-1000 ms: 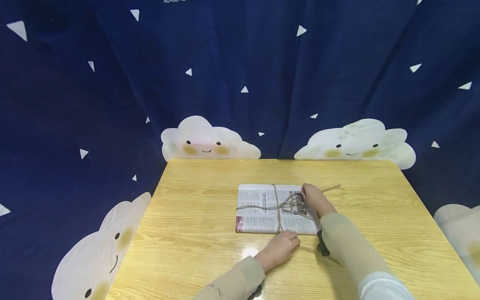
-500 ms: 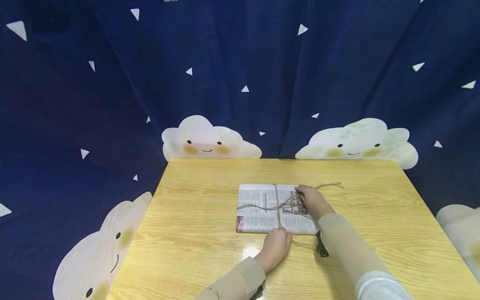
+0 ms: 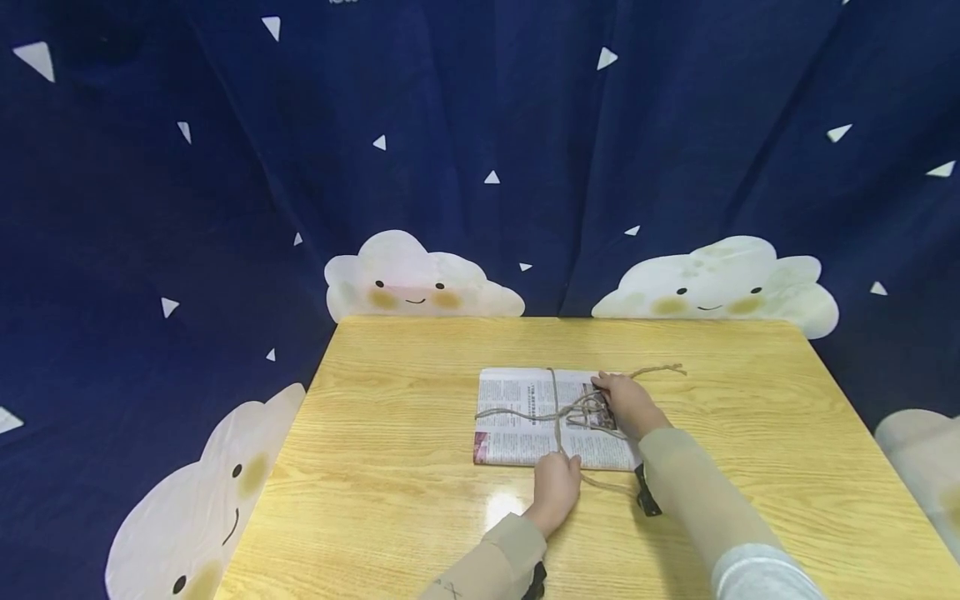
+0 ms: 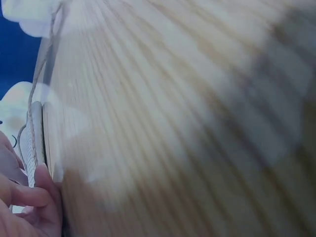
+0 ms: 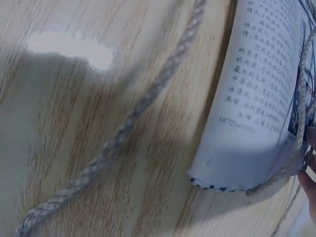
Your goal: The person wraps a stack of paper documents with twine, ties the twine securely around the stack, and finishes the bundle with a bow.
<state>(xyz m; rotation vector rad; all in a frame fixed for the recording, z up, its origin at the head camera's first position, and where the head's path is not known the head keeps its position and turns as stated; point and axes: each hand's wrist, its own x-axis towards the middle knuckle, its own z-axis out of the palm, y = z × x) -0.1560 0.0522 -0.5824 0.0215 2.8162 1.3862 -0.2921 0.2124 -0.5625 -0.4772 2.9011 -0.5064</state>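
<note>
A folded stack of newspaper (image 3: 513, 450) lies on the wooden table, wrapped crosswise with thin braided rope (image 3: 517, 414). Loose loops of the rope gather on its right half, over a printed picture. At the stack's near edge, my left hand (image 3: 557, 487) has its fingers curled round the rope where it comes over the edge. A loose length trails from there to the right. My right hand (image 3: 633, 406) is over the stack's right side, and its fingertips (image 5: 308, 180) pinch the rope by the picture. Its palm side is hidden.
One rope end (image 3: 663, 369) sticks out on the table past the right hand. Wood-grain tabletop (image 3: 390, 400) surrounds the stack. A dark blue curtain (image 3: 465, 125) with white triangles and smiling clouds hangs behind the table's far edge.
My left hand has moved up and slightly left to the stack's near edge, onto the rope there. My right hand has shifted a little left and down, uncovering more of the rope end.
</note>
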